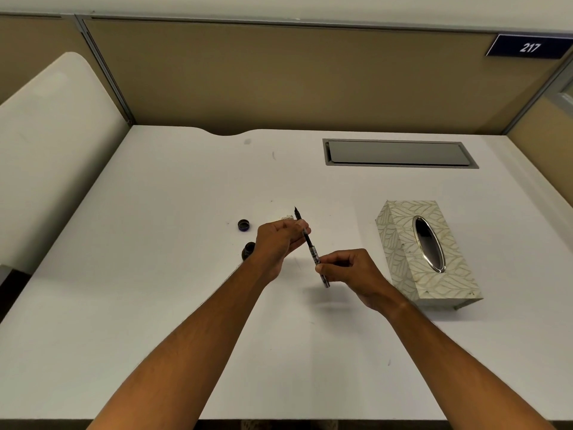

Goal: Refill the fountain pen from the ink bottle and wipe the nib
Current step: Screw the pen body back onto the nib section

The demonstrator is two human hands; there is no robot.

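Both my hands hold a thin black fountain pen [311, 245] above the white desk, nib pointing away and up. My left hand [279, 238] grips it near the nib end. At the rear, converter end, my right hand [350, 268] pinches it between thumb and fingers. The dark ink bottle [248, 250] stands open just left of my left wrist, partly hidden by it. Its round cap [244, 225] lies on the desk a little farther back. A small crumpled white tissue [286, 217] peeks out behind my left hand.
A leaf-patterned tissue box [426, 252] with an oval metal opening lies to the right of my right hand. A grey cable hatch [400, 153] is set into the desk [155, 274] at the back right. Tan partition walls enclose the desk.
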